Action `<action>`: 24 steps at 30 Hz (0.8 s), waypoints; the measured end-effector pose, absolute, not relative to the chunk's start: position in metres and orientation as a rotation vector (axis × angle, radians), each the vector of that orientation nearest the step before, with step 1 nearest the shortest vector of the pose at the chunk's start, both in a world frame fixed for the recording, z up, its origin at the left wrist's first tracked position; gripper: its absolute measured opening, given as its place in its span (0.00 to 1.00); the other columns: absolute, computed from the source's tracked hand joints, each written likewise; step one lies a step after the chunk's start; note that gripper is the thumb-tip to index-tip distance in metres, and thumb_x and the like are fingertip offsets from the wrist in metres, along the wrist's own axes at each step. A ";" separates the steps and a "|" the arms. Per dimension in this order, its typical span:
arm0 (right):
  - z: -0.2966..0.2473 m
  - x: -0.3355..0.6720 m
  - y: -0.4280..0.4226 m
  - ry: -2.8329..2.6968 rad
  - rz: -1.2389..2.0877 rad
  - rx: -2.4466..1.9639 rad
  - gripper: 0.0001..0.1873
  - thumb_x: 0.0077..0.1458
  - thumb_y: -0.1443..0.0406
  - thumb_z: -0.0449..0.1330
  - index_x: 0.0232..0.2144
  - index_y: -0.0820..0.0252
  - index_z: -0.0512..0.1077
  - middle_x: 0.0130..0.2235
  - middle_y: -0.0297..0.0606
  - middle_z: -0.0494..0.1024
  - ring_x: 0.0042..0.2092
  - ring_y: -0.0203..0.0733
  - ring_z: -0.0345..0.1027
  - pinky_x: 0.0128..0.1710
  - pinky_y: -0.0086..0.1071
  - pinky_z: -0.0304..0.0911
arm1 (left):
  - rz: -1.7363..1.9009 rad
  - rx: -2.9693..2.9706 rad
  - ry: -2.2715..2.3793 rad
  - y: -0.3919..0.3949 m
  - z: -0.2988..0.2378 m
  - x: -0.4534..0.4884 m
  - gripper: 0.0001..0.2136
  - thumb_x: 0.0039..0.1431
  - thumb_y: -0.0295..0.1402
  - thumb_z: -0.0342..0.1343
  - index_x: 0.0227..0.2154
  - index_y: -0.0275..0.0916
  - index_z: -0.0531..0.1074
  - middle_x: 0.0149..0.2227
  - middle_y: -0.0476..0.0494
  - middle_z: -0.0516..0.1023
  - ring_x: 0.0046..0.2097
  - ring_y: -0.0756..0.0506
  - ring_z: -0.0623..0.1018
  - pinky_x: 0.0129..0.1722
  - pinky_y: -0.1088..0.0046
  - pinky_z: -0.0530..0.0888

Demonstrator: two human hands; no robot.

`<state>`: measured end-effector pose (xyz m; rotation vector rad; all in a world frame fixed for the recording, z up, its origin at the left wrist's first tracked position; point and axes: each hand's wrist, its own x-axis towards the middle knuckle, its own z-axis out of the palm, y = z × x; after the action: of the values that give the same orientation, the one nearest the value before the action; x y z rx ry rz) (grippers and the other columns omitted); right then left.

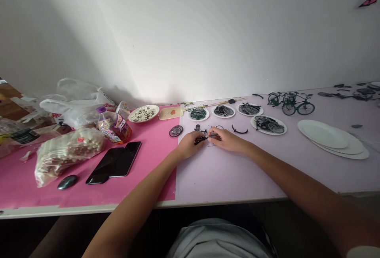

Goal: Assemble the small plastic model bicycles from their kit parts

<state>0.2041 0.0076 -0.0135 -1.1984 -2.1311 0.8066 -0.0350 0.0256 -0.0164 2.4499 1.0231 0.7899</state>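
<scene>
My left hand [188, 144] and my right hand [227, 139] meet over the pale lilac table [237, 171], both pinched on a small black model part [204, 138] with a thin metal rod between them. Just beyond lie a small black wheel [175, 131], a curved black mudguard piece [239, 131] and other tiny black parts [198, 128]. Several white plates with bicycle parts [268, 124] stand in a row behind. Assembled green model bicycles [292, 103] stand at the back right.
A pink mat [89, 186] covers the table's left side, with two dark phones [115, 162], a dark oval object [67, 181], a plastic bag of pale items [67, 151], a bottle [114, 126] and a bowl [143, 113]. Stacked empty white plates [332, 138] lie at the right.
</scene>
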 end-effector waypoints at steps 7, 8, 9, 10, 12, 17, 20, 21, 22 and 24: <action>-0.014 0.204 0.009 -2.119 0.817 -1.194 0.15 0.62 0.50 0.59 0.46 0.50 0.72 0.32 0.32 0.75 0.34 0.44 0.69 0.36 0.36 0.64 | 0.793 2.438 1.012 0.025 -0.017 -0.035 0.10 0.65 0.36 0.58 0.44 0.39 0.79 0.40 0.42 0.82 0.38 0.44 0.79 0.38 0.70 0.74; -0.014 0.204 0.009 -2.117 0.814 -1.192 0.15 0.62 0.50 0.59 0.45 0.49 0.72 0.32 0.32 0.76 0.34 0.44 0.69 0.36 0.36 0.64 | 0.792 2.439 1.013 0.025 -0.017 -0.035 0.10 0.65 0.36 0.58 0.44 0.39 0.79 0.41 0.42 0.82 0.38 0.44 0.79 0.38 0.70 0.74; -0.014 0.204 0.008 -2.117 0.811 -1.191 0.15 0.62 0.50 0.59 0.45 0.49 0.72 0.32 0.32 0.76 0.34 0.44 0.69 0.36 0.36 0.64 | 0.794 2.441 1.013 0.026 -0.017 -0.035 0.10 0.65 0.36 0.58 0.44 0.39 0.79 0.41 0.41 0.82 0.38 0.44 0.79 0.38 0.69 0.74; -0.014 0.204 0.008 -2.119 0.808 -1.189 0.15 0.62 0.50 0.59 0.45 0.49 0.72 0.32 0.32 0.76 0.34 0.44 0.69 0.36 0.36 0.64 | 0.797 2.443 1.011 0.026 -0.017 -0.036 0.10 0.65 0.36 0.58 0.44 0.39 0.79 0.41 0.41 0.82 0.38 0.44 0.79 0.38 0.69 0.74; -0.014 0.204 0.008 -2.122 0.803 -1.186 0.15 0.62 0.50 0.59 0.45 0.49 0.72 0.32 0.33 0.76 0.34 0.45 0.69 0.37 0.36 0.65 | 0.800 2.444 1.007 0.026 -0.018 -0.036 0.10 0.65 0.36 0.58 0.44 0.39 0.79 0.41 0.41 0.82 0.38 0.44 0.79 0.38 0.69 0.74; -0.013 0.203 0.007 -2.127 0.798 -1.185 0.15 0.63 0.50 0.58 0.46 0.49 0.72 0.32 0.33 0.75 0.34 0.45 0.69 0.37 0.37 0.65 | 0.788 2.446 1.015 0.026 -0.018 -0.035 0.10 0.64 0.36 0.58 0.44 0.39 0.79 0.40 0.41 0.82 0.37 0.44 0.79 0.38 0.69 0.74; -0.011 0.203 0.007 -2.145 0.802 -1.198 0.15 0.66 0.49 0.55 0.45 0.49 0.71 0.32 0.32 0.75 0.33 0.43 0.68 0.36 0.36 0.64 | 0.785 2.446 1.024 0.026 -0.017 -0.035 0.10 0.64 0.36 0.57 0.45 0.39 0.79 0.40 0.42 0.82 0.37 0.45 0.78 0.38 0.70 0.74; -0.010 0.202 0.007 -2.151 0.801 -1.206 0.15 0.67 0.49 0.54 0.45 0.49 0.71 0.32 0.32 0.75 0.33 0.43 0.68 0.36 0.36 0.64 | 0.786 2.444 1.025 0.025 -0.017 -0.035 0.11 0.64 0.35 0.57 0.45 0.39 0.79 0.40 0.42 0.82 0.37 0.45 0.78 0.38 0.70 0.74; -0.010 0.202 0.006 -2.155 0.797 -1.212 0.15 0.67 0.49 0.53 0.44 0.49 0.71 0.33 0.32 0.75 0.33 0.43 0.68 0.36 0.35 0.63 | 0.788 2.442 1.025 0.025 -0.016 -0.035 0.11 0.64 0.35 0.58 0.45 0.39 0.79 0.40 0.42 0.82 0.37 0.45 0.78 0.38 0.70 0.74; -0.009 0.202 0.005 -2.159 0.781 -1.211 0.15 0.67 0.49 0.53 0.44 0.49 0.71 0.33 0.33 0.75 0.33 0.43 0.68 0.36 0.35 0.63 | 0.790 2.438 1.019 0.024 -0.016 -0.035 0.10 0.64 0.35 0.58 0.45 0.39 0.79 0.41 0.42 0.82 0.38 0.44 0.79 0.39 0.70 0.74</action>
<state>0.2021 0.0053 -0.0087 -1.2115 -2.1588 0.7808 -0.0354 0.0242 -0.0155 2.4376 1.0194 0.7896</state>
